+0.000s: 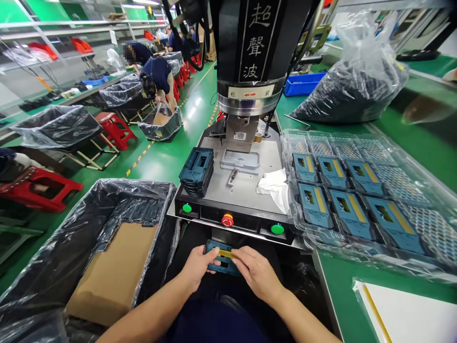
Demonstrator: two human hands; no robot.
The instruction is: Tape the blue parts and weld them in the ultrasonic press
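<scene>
Left hand point(195, 267) clamped on teal panel point(213, 244), right hand point(259, 272) pinching yellow strip point(226, 253); six done-looking panels point(352, 226) toward left edge of blister tray point(426, 226); seemingly stripless stack point(196, 178), left edge of metal bed point(246, 193).

Blue part point(232, 269) partly covered, black machine point(230, 43) cut off above, far workers point(173, 42) blurred, apparently several.

Bright light is cast by overhead tubes point(144, 2). Glare is thrown back by the green floor point(194, 108), and glints by the plastic bin liners point(59, 121). Shapes are stretched towards the edges; distant co-workers point(174, 41) are softened, and one head point(126, 54) is pixelated.
</scene>
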